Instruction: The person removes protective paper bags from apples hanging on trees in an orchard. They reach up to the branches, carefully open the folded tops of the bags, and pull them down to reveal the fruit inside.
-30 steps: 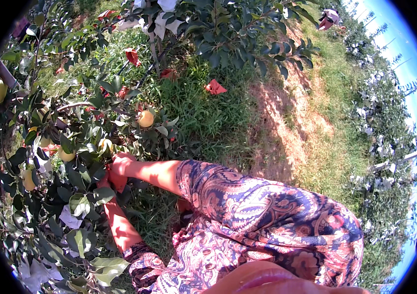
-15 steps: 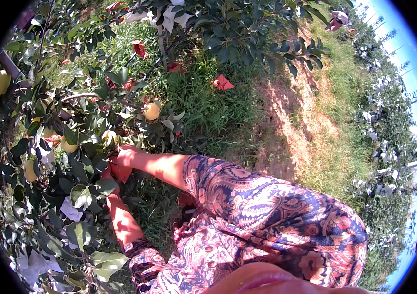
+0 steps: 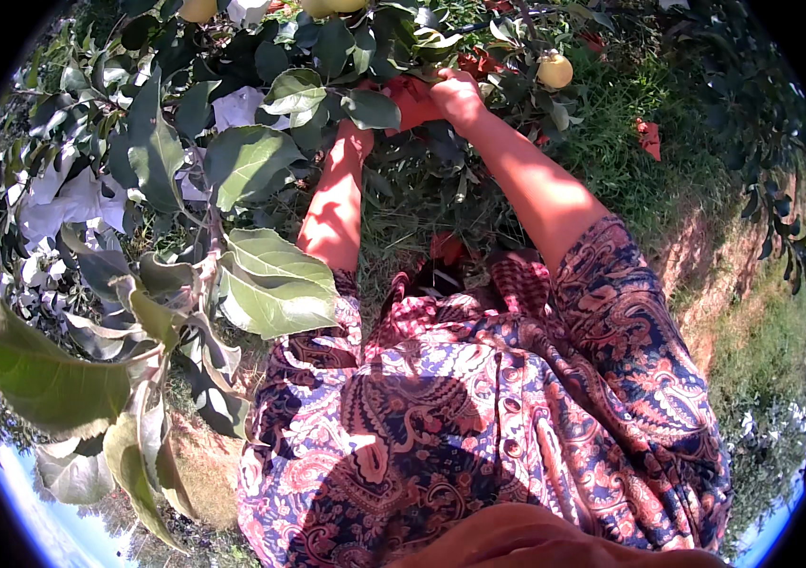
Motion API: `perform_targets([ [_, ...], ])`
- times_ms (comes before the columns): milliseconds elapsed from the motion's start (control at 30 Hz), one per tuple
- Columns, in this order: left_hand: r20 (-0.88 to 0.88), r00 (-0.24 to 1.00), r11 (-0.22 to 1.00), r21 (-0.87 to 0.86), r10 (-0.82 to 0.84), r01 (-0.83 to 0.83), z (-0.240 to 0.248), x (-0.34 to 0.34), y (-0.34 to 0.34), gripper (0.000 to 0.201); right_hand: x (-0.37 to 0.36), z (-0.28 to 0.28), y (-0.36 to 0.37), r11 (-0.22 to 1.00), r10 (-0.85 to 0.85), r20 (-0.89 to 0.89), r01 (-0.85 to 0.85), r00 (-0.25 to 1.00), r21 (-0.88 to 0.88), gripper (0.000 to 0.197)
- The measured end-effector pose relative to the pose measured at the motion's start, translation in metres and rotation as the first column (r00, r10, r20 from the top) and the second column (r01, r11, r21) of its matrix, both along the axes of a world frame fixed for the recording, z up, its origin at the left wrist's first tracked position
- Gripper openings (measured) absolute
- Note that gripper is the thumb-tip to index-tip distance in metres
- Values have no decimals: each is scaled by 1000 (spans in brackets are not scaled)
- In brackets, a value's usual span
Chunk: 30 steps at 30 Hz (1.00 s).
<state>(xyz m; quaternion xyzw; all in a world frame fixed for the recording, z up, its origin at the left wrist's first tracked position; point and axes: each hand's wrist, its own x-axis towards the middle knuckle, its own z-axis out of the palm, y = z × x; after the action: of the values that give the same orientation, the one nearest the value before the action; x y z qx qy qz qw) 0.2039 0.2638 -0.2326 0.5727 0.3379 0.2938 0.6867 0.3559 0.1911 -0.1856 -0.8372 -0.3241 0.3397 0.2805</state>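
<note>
— Where does your work stand?

— Both your arms reach up into the branches. Your right hand (image 3: 455, 95) has its fingers curled tight on the red wrapper (image 3: 411, 99), which sits among the leaves (image 3: 294, 92) at the top of the view. It looks like you're mid-peel.

— And your left hand (image 3: 362, 133)?

— A leaf covers it, so I can't tell how its fingers lie.

— What does your next move call for?

— Probably a steady pull, with the twig braced. The yellow apple (image 3: 555, 69) hangs just beside your right wrist, so don't knock it. A red scrap (image 3: 649, 138) lies on the grass (image 3: 611, 170).

Yellow apple (image 3: 555, 70), red-navy paisley sleeve (image 3: 626, 312)
</note>
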Motion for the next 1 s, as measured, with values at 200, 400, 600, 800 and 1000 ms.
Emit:
perform_targets([
  [200, -56, 998, 998, 52, 20, -17, 10, 4, 4, 28, -17, 72, -11, 964, 257, 183, -265, 949, 21, 29],
  [400, 142, 977, 981, -134, 159, -140, 20, 26, -10, 28, 3, -17, 1, 967, -16, 24, 9, 1000, 253, 27],
  [600, 215, 950, 965, -182, 225, -187, 7, 10, -10, 28, -12, 31, -16, 958, 106, -10, -99, 994, 270, 34],
  [800, 174, 960, 961, -205, 221, -184, 2, 17, -3, 24, -12, 19, 0, 975, -62, -191, 100, 980, 196, 28],
  [1000, 107, 876, 781, -511, 471, -358, 5, 32, -31, 34, -26, -7, -9, 636, -197, -913, 755, 358, 159, 14],
])
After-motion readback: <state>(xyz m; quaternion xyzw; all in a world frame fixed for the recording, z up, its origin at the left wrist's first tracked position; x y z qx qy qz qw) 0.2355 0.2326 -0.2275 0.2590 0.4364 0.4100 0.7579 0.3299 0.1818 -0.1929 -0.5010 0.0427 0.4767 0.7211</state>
